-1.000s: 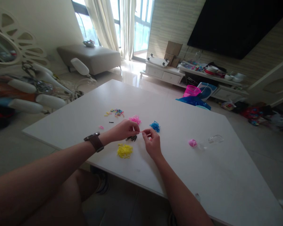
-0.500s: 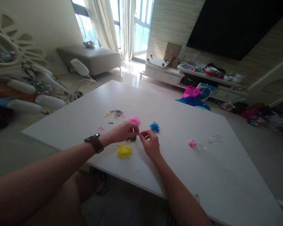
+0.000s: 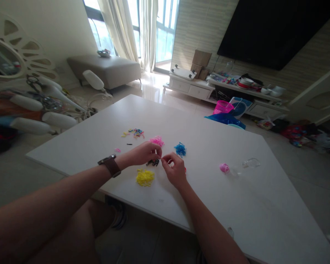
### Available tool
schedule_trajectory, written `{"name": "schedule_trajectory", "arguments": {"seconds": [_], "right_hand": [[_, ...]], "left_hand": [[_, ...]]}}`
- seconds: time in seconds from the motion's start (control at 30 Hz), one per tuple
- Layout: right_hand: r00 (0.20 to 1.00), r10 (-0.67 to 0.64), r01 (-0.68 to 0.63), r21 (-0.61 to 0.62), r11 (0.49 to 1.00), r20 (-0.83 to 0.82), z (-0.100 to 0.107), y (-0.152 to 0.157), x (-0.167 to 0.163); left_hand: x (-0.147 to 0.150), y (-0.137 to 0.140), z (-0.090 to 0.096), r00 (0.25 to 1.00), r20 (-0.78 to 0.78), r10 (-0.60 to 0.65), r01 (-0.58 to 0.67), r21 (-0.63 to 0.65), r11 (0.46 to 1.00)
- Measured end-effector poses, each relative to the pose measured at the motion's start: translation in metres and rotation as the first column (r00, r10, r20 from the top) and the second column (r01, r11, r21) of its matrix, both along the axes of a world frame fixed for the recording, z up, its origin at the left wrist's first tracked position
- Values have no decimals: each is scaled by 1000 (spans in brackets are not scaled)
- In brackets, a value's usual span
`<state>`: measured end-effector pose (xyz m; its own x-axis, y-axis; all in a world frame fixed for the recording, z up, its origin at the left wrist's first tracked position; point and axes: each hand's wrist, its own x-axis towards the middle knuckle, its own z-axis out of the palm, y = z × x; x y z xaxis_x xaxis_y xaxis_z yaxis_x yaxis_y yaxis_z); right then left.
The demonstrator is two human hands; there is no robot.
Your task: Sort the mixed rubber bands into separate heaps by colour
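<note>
My left hand (image 3: pixel 150 152), with a dark watch (image 3: pixel 110 165) on its wrist, is closed in a pinch above a small black pile (image 3: pixel 153 162). Its fingertips meet those of my right hand (image 3: pixel 175 170), also pinched. Whatever lies between them is too small to name. Around the hands are piles of tiny plastic pieces: yellow (image 3: pixel 145 177) in front, pink (image 3: pixel 156 140) behind, blue (image 3: pixel 180 149) behind to the right. Some red pieces (image 3: pixel 185 170) peek out beside my right hand, mostly hidden by it.
A mixed-colour scatter (image 3: pixel 136 132), a black piece (image 3: pixel 129 144) and a pink bit (image 3: pixel 117 150) lie to the left on the white table (image 3: pixel 209 205). To the right are a pink lid-like object (image 3: pixel 224 168) and a clear bottle (image 3: pixel 251 162). A small clear object (image 3: pixel 230 231) lies near the front edge.
My hands have shifted very slightly and stay pinched together. More of the red pieces beside my right hand now shows.
</note>
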<state>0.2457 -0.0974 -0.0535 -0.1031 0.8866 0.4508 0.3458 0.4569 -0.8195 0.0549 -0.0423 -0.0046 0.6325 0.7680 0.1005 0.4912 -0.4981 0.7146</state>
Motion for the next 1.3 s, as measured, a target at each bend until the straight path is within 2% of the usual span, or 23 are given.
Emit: {"name": "schedule_trajectory", "arguments": {"seconds": [0.13,0.43,0.63,0.77,0.93,1.1,1.3], "right_hand": [[999,21,-21,-19,1000,-43,4,-2,-1],[995,-58,60,27,998,-86,5,-5,-4],[992,-90,91,12,996,-93,1,-2,-4],[989,-125,127,22,992,-85,0,-1,-2],[989,-133,136,30,990,-69,0,-2,-2],[993,-85,88,39,995,-78,1,-5,-3],[994,-60,65,42,997,-96,3,-5,-2]], "left_hand": [[-6,5,7,1000,-17,-23,23,3,1000],[-15,14,17,989,-83,125,-118,92,989],[2,1,7,1000,-2,20,-20,4,1000],[6,-2,3,1000,29,11,-11,-14,1000],[1,1,10,1000,10,-9,9,29,1000],[-10,8,21,998,-62,-31,35,53,998],[-29,19,26,988,-91,122,-114,86,990]]}}
